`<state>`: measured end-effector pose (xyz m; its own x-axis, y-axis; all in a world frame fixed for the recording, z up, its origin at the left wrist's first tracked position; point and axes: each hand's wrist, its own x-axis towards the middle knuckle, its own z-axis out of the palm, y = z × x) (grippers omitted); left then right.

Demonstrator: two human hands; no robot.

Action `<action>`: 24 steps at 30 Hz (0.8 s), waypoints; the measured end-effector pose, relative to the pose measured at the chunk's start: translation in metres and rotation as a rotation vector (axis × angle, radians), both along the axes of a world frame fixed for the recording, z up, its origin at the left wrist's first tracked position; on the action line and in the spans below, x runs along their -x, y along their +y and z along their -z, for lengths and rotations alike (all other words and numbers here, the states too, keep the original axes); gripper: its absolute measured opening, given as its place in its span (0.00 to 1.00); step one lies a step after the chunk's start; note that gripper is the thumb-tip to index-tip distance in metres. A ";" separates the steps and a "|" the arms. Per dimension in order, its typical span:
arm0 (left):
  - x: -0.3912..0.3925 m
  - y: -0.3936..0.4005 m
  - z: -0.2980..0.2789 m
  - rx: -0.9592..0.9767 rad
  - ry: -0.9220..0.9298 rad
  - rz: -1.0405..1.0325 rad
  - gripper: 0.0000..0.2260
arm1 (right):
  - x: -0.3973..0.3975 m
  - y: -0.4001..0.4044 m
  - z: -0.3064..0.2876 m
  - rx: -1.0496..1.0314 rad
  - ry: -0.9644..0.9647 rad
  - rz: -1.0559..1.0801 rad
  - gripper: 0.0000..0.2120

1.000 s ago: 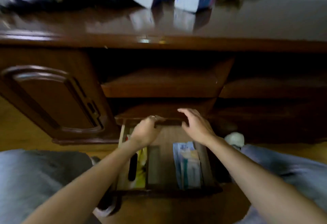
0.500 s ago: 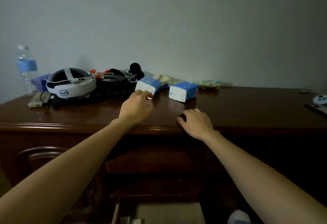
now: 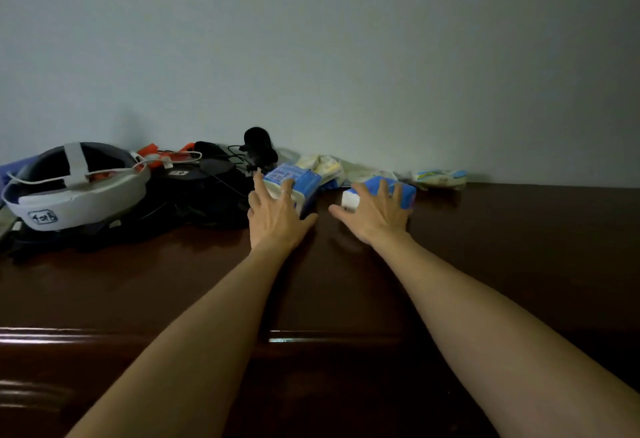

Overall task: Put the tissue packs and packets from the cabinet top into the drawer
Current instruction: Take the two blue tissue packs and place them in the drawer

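Two blue-and-white tissue packs lie near the back of the dark wooden cabinet top [image 3: 502, 247]. My left hand [image 3: 277, 217] lies with spread fingers over the left tissue pack [image 3: 298, 178], its thumb at the pack's near right corner. My right hand [image 3: 375, 216] rests with spread fingers on the right tissue pack [image 3: 403, 193], whose white end [image 3: 348, 199] shows beside the thumb. Behind the packs, pale yellow packets [image 3: 322, 164] lean by the wall, and another packet [image 3: 440, 177] lies further right. The drawer is out of view.
A white and grey headset [image 3: 76, 195] sits at the left of the cabinet top. Black devices with cables [image 3: 207, 191] crowd the space between it and the left pack. The wall [image 3: 346, 56] stands directly behind everything.
Both hands left the drawer below, rose to the cabinet top and reached forward. They now lie on the two tissue packs; the view has tilted up off the drawer.
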<state>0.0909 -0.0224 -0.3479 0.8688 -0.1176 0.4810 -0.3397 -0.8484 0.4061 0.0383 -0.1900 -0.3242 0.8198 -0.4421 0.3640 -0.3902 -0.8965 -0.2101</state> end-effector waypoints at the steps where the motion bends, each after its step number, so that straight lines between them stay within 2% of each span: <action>1: -0.006 -0.001 0.000 0.048 -0.010 -0.005 0.32 | -0.007 -0.001 0.006 -0.005 -0.024 0.017 0.34; 4: -0.011 -0.002 0.000 0.105 -0.041 -0.058 0.29 | -0.017 0.003 0.011 0.029 -0.096 0.067 0.29; 8: 0.004 0.001 0.000 0.103 0.010 -0.059 0.37 | 0.001 0.017 0.010 0.018 -0.180 0.077 0.22; 12: 0.040 0.011 -0.004 0.101 0.127 -0.045 0.38 | 0.044 0.027 0.011 -0.008 -0.176 0.014 0.25; 16: 0.106 0.030 -0.011 0.344 0.215 0.013 0.34 | 0.105 0.044 0.009 -0.051 -0.255 -0.030 0.23; 19: 0.157 0.051 -0.015 0.480 0.255 0.085 0.27 | 0.153 0.056 0.015 -0.093 -0.284 -0.112 0.28; 23: 0.205 0.077 -0.016 0.523 0.265 0.090 0.34 | 0.207 0.068 0.013 -0.183 -0.386 -0.193 0.28; 24: 0.214 0.080 -0.018 0.496 0.236 0.069 0.32 | 0.216 0.070 0.014 -0.189 -0.389 -0.207 0.29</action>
